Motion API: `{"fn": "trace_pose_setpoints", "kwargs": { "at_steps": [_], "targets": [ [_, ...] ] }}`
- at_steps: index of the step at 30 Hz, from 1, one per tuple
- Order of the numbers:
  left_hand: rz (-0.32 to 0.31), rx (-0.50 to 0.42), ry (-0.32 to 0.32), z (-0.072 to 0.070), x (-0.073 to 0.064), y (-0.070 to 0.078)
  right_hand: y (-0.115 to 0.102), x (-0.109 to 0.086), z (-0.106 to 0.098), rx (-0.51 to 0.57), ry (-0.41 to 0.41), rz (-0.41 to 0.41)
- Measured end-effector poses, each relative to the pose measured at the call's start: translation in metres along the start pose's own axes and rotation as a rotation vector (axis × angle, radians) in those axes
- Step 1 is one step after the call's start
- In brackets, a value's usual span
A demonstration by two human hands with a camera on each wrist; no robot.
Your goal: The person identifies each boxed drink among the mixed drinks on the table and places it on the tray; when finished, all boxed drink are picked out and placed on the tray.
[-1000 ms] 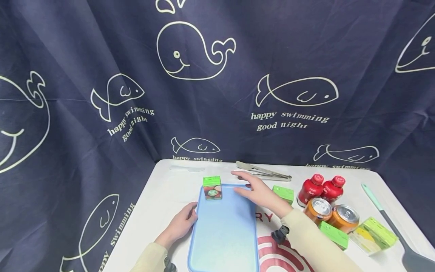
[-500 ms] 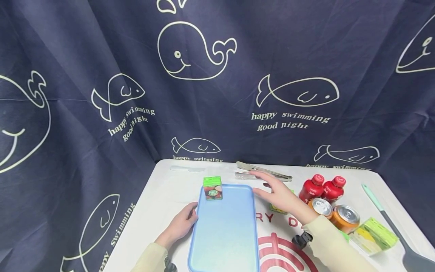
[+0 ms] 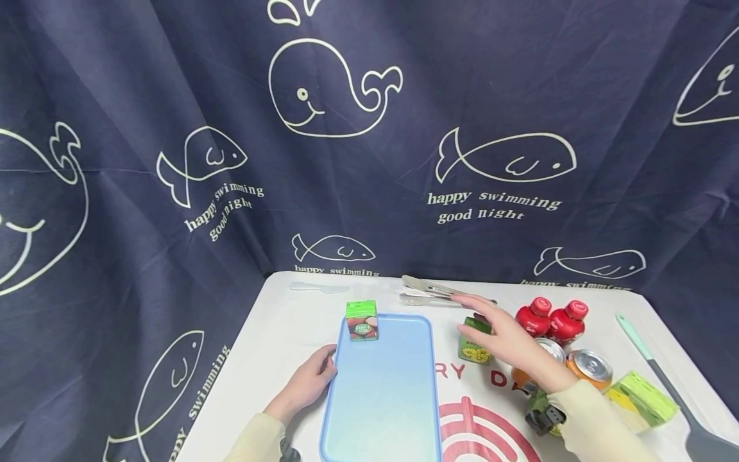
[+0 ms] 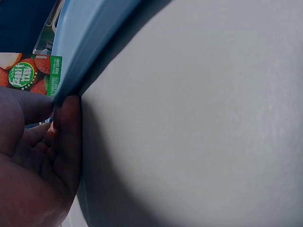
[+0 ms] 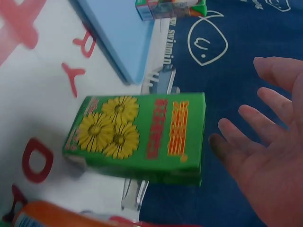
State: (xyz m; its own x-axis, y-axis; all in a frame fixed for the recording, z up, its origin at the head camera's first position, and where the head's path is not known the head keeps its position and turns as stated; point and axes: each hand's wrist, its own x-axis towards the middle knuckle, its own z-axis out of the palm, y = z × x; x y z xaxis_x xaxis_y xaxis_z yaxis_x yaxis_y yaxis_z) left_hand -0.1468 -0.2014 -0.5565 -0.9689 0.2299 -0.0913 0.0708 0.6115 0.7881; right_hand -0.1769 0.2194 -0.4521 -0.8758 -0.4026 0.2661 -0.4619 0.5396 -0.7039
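Note:
A blue tray (image 3: 383, 391) lies on the table, and a red-and-green juice box (image 3: 362, 321) stands at its far left corner. My left hand (image 3: 308, 383) pinches the tray's left rim; the left wrist view shows thumb and fingers (image 4: 68, 127) meeting at that edge. To the right of the tray my right hand (image 3: 508, 333) is spread, with nothing in its grasp. Partly behind it stands a green juice box (image 3: 475, 350) with yellow flowers. In the right wrist view this flower-printed box (image 5: 137, 132) is upright, apart from the right hand (image 5: 270, 137).
Metal tongs (image 3: 427, 292) and a pale plastic knife (image 3: 319, 287) lie at the back. On the right are two red bottles (image 3: 568, 321), orange cans (image 3: 589, 369), a yellow-green carton (image 3: 646, 398) and a spatula (image 3: 664, 378). A dark whale-print curtain (image 3: 358, 173) hangs behind.
My right hand has moved right, from over the tray to beside the flower-printed juice box, now overlapping it and the cans. The left hand, tray and red-and-green box stay in place.

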Motion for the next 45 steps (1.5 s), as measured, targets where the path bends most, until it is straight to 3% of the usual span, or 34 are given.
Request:
{"fn": "trace_pose_setpoints", "kwargs": {
  "at_steps": [13,32,45],
  "targets": [
    [0.009,0.006,0.002,0.001,0.001,-0.002,0.007,-0.027,-0.024,-0.049,0.041,0.011],
    [0.005,0.002,-0.004,0.000,0.000,-0.002,0.026,-0.064,-0.046,0.048,0.133,-0.025],
    [-0.003,-0.007,-0.011,0.000,-0.001,0.000,0.044,-0.093,-0.068,0.016,0.197,0.012]
  ]
}}
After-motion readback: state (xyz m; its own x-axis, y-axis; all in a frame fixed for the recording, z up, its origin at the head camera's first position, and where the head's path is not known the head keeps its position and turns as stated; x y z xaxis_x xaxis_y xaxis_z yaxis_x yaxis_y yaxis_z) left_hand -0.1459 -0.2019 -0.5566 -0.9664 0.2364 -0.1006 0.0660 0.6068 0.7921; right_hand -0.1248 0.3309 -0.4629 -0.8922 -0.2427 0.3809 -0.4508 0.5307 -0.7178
